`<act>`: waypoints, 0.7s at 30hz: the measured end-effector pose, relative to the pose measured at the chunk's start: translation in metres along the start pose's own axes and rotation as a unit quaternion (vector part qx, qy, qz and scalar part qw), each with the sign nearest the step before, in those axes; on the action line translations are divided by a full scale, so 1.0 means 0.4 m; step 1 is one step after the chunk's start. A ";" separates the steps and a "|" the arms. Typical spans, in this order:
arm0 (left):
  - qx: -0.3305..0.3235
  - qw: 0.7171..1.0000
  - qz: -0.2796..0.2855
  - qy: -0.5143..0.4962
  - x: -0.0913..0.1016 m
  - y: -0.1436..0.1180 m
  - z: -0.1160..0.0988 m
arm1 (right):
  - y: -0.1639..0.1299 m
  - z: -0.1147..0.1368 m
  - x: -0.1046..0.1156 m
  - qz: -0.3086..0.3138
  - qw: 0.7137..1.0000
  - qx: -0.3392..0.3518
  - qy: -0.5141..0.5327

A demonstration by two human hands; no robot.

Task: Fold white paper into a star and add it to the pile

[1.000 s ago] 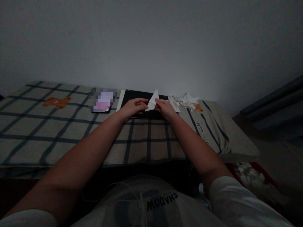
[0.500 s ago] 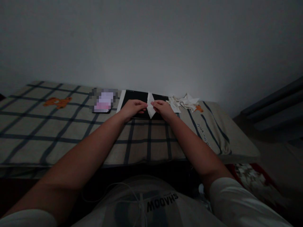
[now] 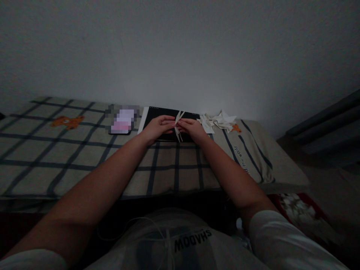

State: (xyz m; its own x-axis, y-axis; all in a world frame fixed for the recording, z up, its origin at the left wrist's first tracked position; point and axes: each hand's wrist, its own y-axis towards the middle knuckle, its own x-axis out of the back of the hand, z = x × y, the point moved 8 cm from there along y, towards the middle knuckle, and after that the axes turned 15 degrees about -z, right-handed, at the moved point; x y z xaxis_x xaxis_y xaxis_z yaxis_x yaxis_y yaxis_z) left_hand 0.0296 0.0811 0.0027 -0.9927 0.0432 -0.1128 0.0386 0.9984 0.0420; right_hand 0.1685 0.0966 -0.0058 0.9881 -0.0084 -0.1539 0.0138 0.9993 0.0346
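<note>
A small piece of folded white paper (image 3: pixel 177 119) is held between my two hands, its thin layers seen nearly edge-on with ends fanning apart at top and bottom. My left hand (image 3: pixel 159 126) pinches it from the left with the fingertips. From the right, the fingers of my right hand (image 3: pixel 191 128) close on the same paper. Beneath both hands lies a flat black notebook-like board (image 3: pixel 160 111) with a white strip along its left side. Just right of it rests a loose pile of folded white papers (image 3: pixel 221 120).
A phone (image 3: pixel 121 122) with a blurred screen lies left of the board. Checked cloth (image 3: pixel 112 161) covers the table, which meets a plain wall (image 3: pixel 180 56). Below right stands a red container (image 3: pixel 303 213) with whitish contents. A thin white cable (image 3: pixel 135 220) hangs near my lap.
The folded paper has gone from showing a broad diamond-shaped face to appearing as thin splayed layers. Both hands have stayed in nearly the same place, their fingers shifted around it.
</note>
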 end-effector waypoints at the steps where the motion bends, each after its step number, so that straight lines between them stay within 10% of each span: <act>1: -0.004 1.000 0.000 0.002 -0.001 0.000 -0.001 | 0.000 0.000 0.001 -0.002 1.000 0.000 -0.002; 21: -0.106 0.994 0.016 0.016 -0.010 0.006 -0.028 | -0.005 0.014 -0.006 0.024 0.997 0.057 -0.054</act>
State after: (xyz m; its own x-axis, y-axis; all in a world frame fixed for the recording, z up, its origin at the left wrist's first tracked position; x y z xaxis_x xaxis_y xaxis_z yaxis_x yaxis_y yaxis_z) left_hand 0.0325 0.0830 0.0144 -0.9946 0.0701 -0.0762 0.0486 0.9659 0.2543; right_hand 0.1669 0.0944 0.0002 0.9987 0.0285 -0.0424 -0.0218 0.9882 0.1515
